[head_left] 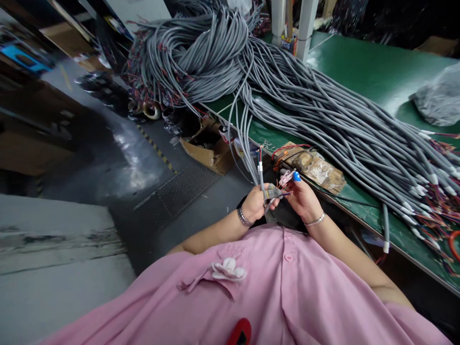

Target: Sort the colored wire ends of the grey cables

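Observation:
My left hand (254, 203) is closed around grey multi-core cables (261, 179) in front of my body. One cable end stands up above the fist, with a white band and bare-tipped coloured wires (260, 154). A worn grey-yellow wrap (272, 192) covers a digit of this hand, beside more loose wire ends. Close by on the right, my right hand (305, 201) has its fingers pinched together and a blue cover (296, 176) on one fingertip. At those fingers is a small pink item (286, 177), whose kind I cannot make out.
A large heap of grey cables (215, 57) runs across the green table (377, 72). On its near edge lies a taped cardboard piece (312, 167). An open cardboard box (212, 153) stands on the floor beside it. Clear plastic (440, 96) lies at far right.

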The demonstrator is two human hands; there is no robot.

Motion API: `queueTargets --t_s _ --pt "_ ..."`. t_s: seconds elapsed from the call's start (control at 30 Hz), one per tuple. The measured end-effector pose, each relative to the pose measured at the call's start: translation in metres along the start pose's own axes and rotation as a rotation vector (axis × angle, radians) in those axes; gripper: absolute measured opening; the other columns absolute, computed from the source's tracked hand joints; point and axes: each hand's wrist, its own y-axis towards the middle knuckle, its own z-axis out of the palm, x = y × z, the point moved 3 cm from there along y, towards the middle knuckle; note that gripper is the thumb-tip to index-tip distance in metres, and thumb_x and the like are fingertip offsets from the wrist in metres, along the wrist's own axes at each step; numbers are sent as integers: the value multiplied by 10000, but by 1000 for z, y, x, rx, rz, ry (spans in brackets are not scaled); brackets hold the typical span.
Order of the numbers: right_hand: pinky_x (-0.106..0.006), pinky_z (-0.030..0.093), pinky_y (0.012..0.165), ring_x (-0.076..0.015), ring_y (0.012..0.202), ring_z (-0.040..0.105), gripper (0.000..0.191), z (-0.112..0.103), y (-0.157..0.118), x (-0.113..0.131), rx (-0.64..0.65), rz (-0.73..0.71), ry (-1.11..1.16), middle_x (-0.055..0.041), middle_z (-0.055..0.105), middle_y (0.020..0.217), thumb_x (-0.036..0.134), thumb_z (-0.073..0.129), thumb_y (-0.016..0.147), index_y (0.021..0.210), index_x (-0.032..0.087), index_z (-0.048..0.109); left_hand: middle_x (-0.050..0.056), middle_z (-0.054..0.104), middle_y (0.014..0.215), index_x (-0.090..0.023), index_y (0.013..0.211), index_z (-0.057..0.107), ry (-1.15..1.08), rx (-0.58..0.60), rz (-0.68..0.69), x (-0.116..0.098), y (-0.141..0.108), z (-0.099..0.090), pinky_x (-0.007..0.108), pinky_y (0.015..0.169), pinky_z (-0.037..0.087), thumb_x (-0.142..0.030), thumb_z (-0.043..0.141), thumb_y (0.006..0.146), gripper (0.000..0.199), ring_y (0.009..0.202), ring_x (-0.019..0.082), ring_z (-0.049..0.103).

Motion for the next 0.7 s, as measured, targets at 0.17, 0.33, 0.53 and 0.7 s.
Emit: queueTargets --t_s 0.17,0.33,0.53,0.7 --pt "-276 460 641 -137 723 603 261 0 1 0 -19 -24 10 -3 697 819 456 730 760 861 219 693 6 578 497 -136 692 587 -4 -13 -10 1 0 -1 187 376 335 -386 717 657 284 396 85 486" --pt "-266 463 651 -134 728 600 243 3 0 0 -8 -33 26 -8 704 827 447 729 764 822 214 697 0 575 504 -140 694 577 -9 -13 8 1 -1 -3 190 385 338 -378 712 667 275 408 84 487" --pt "-252 479 663 -129 748 614 270 0 1 -2 -9 -44 51 -10 716 862 451 741 755 864 204 718 8 586 502 -131 698 589 27 -2 -14 5 -1 -4 183 385 351 -375 713 666 275 397 82 489" --pt "-261 469 651 -141 758 626 320 -3 2 -4 -28 -31 23 -31 725 907 479 734 753 917 205 718 8 591 506 -131 677 582 37 -4 5 5 -4 -2 182 382 353 -367 734 650 283 386 78 484"
